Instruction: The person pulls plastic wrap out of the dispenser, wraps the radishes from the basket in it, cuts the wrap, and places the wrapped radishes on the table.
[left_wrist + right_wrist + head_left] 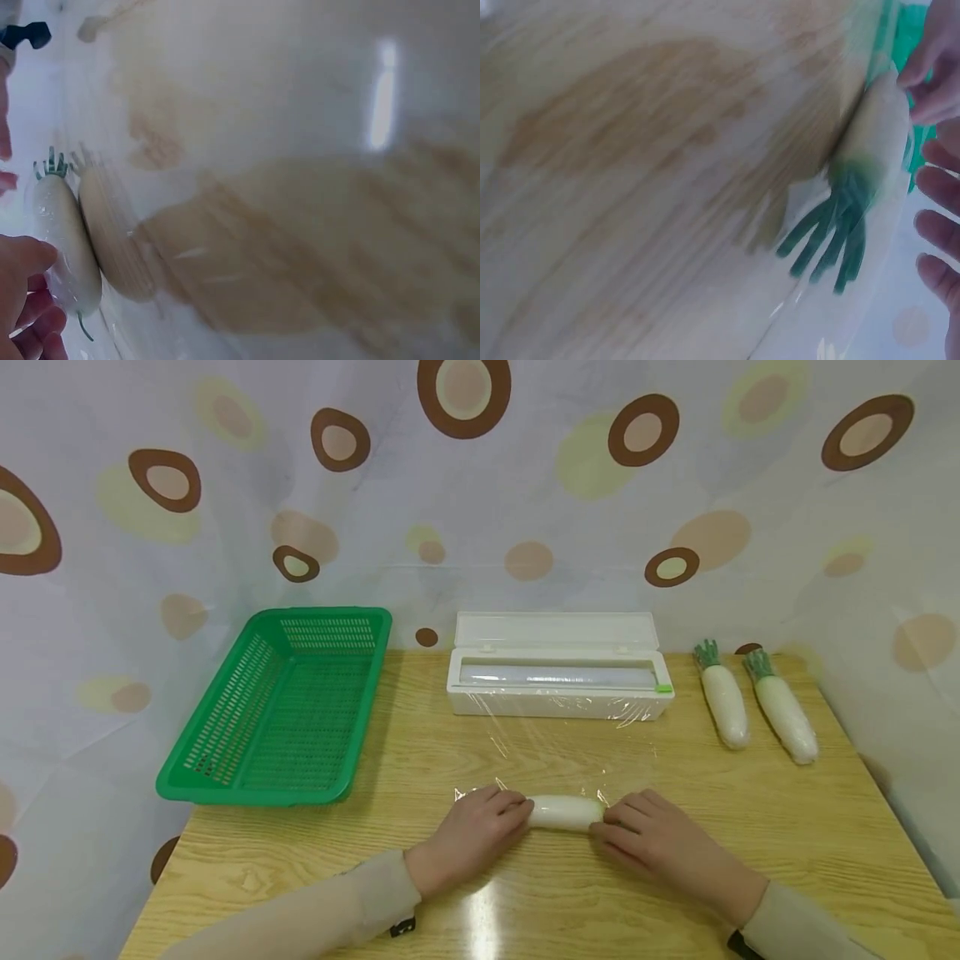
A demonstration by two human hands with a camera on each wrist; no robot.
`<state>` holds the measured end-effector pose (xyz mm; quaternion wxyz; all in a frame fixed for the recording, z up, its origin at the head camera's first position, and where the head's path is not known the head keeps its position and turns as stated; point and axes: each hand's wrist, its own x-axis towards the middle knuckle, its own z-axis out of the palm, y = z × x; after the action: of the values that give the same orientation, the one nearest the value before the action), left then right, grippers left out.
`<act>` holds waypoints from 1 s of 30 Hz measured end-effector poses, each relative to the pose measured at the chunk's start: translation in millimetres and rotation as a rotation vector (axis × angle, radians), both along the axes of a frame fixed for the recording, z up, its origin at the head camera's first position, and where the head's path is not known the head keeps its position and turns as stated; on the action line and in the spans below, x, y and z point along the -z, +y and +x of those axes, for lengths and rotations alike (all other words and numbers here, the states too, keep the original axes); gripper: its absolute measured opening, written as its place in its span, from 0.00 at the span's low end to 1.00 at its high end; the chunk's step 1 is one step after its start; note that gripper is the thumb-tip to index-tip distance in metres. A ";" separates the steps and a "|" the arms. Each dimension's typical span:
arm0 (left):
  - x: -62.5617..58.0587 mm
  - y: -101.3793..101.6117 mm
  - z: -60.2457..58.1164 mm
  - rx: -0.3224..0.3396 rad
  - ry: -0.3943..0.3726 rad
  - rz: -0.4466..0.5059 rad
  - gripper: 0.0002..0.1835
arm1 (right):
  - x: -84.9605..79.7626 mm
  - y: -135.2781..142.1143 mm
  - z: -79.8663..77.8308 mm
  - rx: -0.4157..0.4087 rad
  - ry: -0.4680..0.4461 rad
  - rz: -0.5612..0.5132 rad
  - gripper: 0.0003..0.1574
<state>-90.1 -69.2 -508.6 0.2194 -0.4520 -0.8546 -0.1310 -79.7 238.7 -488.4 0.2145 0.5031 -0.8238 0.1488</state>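
Note:
A white radish (564, 812) lies crosswise near the front of the table, on clear cling film (555, 752) drawn from a white dispenser box (561, 703). My left hand (472, 833) holds its left, tapered end, with thumb and fingers around it in the left wrist view. At the leafy end is my right hand (667, 843). In the right wrist view its fingers (939, 232) are spread and loosely bent, a little apart from the radish and its green leaf stubs (840, 225). Film glints over the radish (64, 240) in the left wrist view.
A green plastic basket (367, 710) stands at the left. Two film-wrapped radishes, a nearer-to-box one (726, 706) and an outer one (786, 718), lie at the back right. The dispenser's lid (555, 631) is raised, with a green cutter (663, 688) at its right end.

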 end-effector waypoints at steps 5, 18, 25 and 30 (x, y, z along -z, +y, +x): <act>-1.3 -0.2 -3.9 -0.024 -0.048 -0.031 0.17 | -2.4 -13.3 2.5 -0.010 0.026 0.071 0.30; -4.0 -1.0 -14.0 -0.054 -0.152 -0.109 0.20 | 1.6 -13.1 -4.7 0.173 -0.029 0.095 0.41; -7.5 -2.9 -20.3 -0.045 -0.213 -0.148 0.21 | 3.0 -14.8 -6.4 0.252 -0.041 0.086 0.42; -7.8 -3.7 -23.7 -0.055 -0.265 -0.181 0.24 | 5.7 -14.1 -8.4 0.306 -0.064 0.097 0.44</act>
<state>-113.9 -72.9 -500.8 0.0667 -0.4251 -0.8965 -0.1056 -88.1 224.6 -494.0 0.1837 0.3767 -0.9034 0.0906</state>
